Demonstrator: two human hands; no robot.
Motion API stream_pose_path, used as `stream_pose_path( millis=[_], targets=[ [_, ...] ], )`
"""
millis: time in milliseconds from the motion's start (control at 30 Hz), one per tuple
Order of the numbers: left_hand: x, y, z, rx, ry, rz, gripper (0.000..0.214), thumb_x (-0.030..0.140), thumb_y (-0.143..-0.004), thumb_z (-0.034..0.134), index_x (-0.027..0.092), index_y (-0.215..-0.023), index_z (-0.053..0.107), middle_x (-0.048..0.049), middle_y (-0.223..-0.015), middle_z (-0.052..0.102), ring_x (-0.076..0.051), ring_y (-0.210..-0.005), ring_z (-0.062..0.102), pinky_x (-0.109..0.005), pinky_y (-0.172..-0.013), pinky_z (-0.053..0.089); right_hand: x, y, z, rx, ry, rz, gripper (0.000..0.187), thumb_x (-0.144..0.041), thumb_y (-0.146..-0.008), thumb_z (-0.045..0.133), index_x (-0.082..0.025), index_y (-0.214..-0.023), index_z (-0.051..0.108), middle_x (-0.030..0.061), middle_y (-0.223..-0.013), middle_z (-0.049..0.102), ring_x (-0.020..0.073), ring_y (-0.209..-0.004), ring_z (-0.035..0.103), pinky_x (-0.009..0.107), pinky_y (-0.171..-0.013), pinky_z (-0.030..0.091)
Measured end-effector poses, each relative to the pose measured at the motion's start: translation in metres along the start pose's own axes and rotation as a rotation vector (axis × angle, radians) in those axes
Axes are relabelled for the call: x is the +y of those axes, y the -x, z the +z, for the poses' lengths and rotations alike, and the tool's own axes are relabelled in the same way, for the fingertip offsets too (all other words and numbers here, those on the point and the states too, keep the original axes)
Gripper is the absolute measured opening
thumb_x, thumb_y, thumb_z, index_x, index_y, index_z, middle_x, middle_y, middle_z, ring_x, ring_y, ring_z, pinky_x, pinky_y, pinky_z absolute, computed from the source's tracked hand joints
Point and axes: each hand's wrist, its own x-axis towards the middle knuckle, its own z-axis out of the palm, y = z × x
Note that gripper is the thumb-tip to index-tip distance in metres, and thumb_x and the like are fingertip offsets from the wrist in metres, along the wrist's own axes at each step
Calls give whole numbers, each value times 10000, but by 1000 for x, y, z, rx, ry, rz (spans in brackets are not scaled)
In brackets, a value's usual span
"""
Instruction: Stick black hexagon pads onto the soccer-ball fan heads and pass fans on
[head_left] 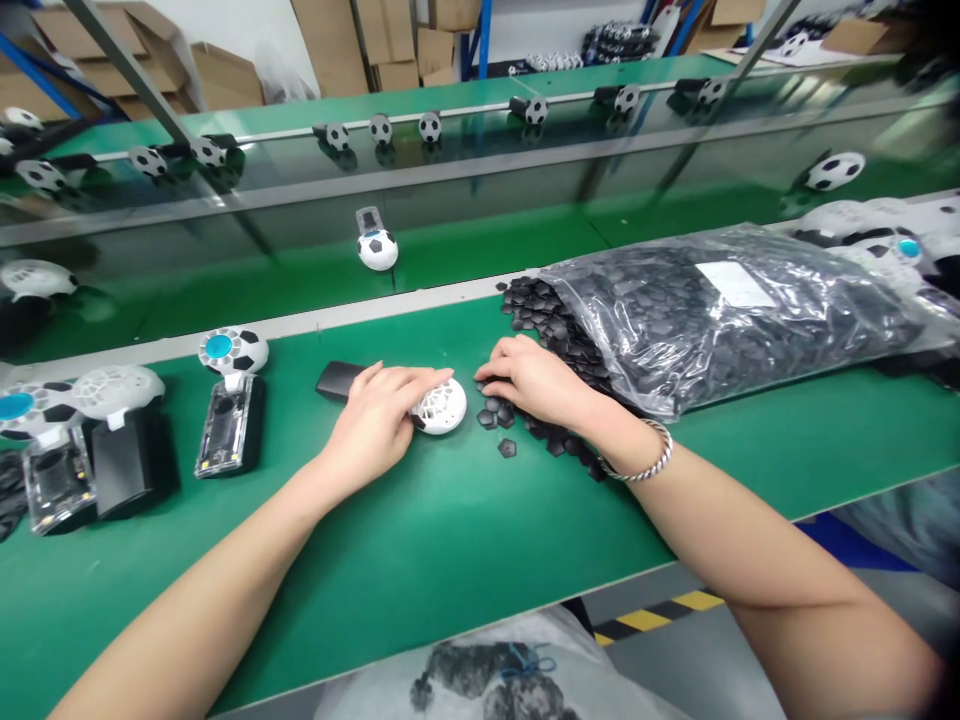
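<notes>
- White-headed device [444, 408], clasped under left hand [375, 412], lengthwise toward nearby right hand [529, 378].
- Black pentagons [493, 413] below right hand's fingers; cannot tell whether gripping any.

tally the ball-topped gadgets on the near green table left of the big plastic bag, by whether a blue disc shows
Ball-topped gadgets with a blue disc showing: 2
Ball-topped gadgets with no blue disc showing: 2, one of them partly covered by the left hand
Total: 4
</notes>
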Motion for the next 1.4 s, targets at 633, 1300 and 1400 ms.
stream_pose_path(
  millis=[633,1300,1400],
  targets=[
    [-3,0,2,16,38,52,657,-5,-681,333,278,-1265,435,-11,-1258,541,-182,-1192,435,-483,-1070,179,-28,17,-14,30,-494,-113,173,-173,-844,501,-185,-1009,552,-2,-752,642,124,-642,588,234,-624,453],
    [2,0,2,63,143,-92,693,586,-684,588,235,-1265,445,-66,-1204,552,-242,-1159,462,-494,-1087,146,-37,16,12,177,-716,-83,47,-204,-775,612,-168,-747,625,8,-750,567,104,-651,515,233,-615,431],
    [3,-1,4,100,143,-120,648,589,-700,576,235,-1235,481,-58,-1177,573,-230,-1140,479,-478,-1089,158,-38,14,16,162,-795,-44,58,-202,-762,618,-163,-723,598,-6,-715,528,93,-614,488,225,-585,424]
  ],
)
